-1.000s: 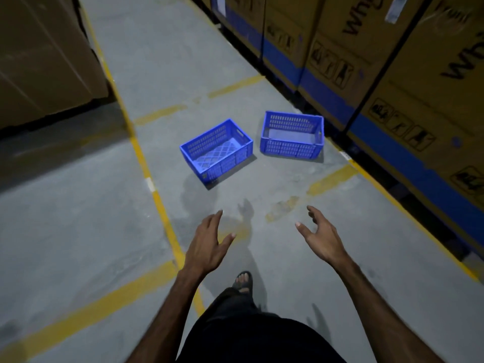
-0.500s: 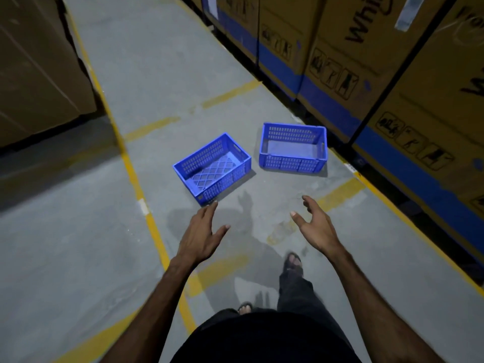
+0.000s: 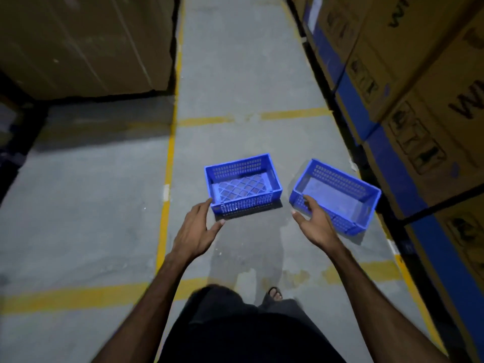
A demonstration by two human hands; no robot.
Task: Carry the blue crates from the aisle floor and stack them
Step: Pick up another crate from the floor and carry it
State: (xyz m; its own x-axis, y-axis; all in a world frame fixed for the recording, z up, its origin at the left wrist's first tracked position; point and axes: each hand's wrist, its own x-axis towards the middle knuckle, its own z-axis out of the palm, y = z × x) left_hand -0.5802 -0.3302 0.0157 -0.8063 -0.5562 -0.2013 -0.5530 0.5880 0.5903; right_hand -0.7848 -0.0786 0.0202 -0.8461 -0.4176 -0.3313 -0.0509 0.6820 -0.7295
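Observation:
Two empty blue plastic crates with perforated walls sit on the grey aisle floor. The left crate (image 3: 242,188) lies straight ahead of me; the right crate (image 3: 340,189) is turned at an angle near the boxes on the right. My left hand (image 3: 195,231) is stretched out, fingers apart, just at the left crate's near left corner, holding nothing. My right hand (image 3: 315,222) is open too, in front of the right crate's near left corner and between the two crates. Whether either hand touches a crate I cannot tell.
Tall brown cardboard boxes (image 3: 419,82) with blue bands line the right side of the aisle. More big cartons (image 3: 83,43) stand at the upper left. Yellow floor lines (image 3: 167,163) mark the lane. My sandalled foot (image 3: 275,294) shows below the hands.
I have walked up to the crates and turned, so they are now close and lie side by side under my hands. Both hands have reached forward to the crates' near corners.

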